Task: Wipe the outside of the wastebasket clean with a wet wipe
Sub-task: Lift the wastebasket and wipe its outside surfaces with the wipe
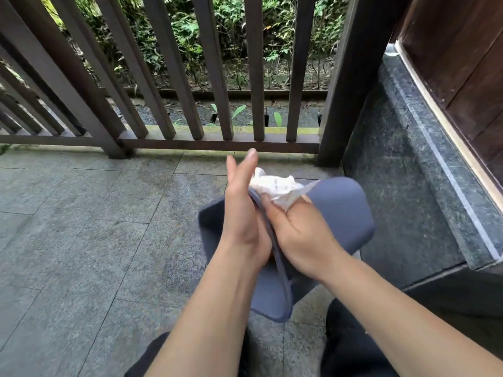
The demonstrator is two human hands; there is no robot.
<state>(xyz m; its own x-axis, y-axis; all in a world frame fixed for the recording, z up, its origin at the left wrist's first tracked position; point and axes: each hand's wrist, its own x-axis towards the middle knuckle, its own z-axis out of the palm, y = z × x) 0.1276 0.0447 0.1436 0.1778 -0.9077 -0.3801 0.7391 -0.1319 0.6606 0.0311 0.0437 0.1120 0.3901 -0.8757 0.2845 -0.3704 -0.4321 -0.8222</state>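
1. Bunched under the right hand (296, 232), a white wet wipe (275, 187) is pressed against the blue-grey wastebasket (343, 210); the fingers curl over the wipe and most of them are hidden beneath it.
2. Just left of that grip, the left hand (242, 210) lies flat against the wastebasket's side, fingers straight and close together, pointing away from the person, holding nothing by pinch.
3. Both hands touch the wastebasket, which is tilted and held off the floor between them, above the person's lap; its rim edge runs down between the two wrists toward the person.
4. Crumpled folds of the wipe stick out beyond the right hand's fingertips, on the far side of the grip.
5. Below the grip, dark trousers (351, 344) show at the knees.
6. Under and to the left of the hands lies a grey stone-tile floor (81, 227).
7. Beyond the grip stands a dark wooden railing (215, 77), with green plants (190, 36) behind it.
8. Right of the grip runs a dark speckled stone ledge (408, 172) below a brown wooden panel (468, 63).
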